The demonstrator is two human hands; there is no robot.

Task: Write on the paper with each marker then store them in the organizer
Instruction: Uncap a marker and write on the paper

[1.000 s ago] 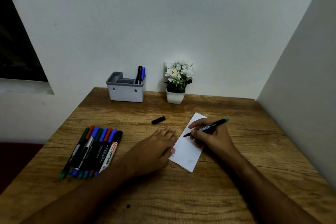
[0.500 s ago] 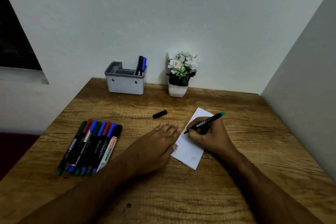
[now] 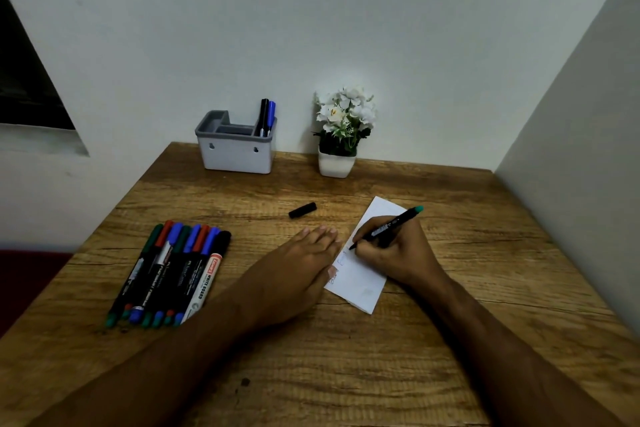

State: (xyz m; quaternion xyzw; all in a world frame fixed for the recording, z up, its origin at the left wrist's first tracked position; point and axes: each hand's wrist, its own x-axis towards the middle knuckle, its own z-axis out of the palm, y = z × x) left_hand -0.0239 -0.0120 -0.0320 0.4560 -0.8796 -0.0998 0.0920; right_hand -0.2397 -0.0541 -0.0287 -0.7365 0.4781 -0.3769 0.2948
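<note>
My right hand (image 3: 398, 253) grips a black marker (image 3: 388, 227) in a writing hold, fingers closed around the barrel. The teal end cap points far-right; the tip touches the paper (image 3: 360, 282). The paper is a white slip lying diagonally on the wooden table (image 3: 450, 340), with faint writing near its left edge. My left hand (image 3: 294, 274) lies flat and open, fingers extended together, its thumb side pressing the paper's left edge. A loose black cap (image 3: 302, 210) rests just beyond the left fingertips. Far left of that hand lies a row of markers (image 3: 169, 274), side by side, with green, red, blue and black caps. At the far edge stands the grey organizer (image 3: 235, 152), holding two upright markers in its right compartment, beside a potted white flower (image 3: 341, 135).
</note>
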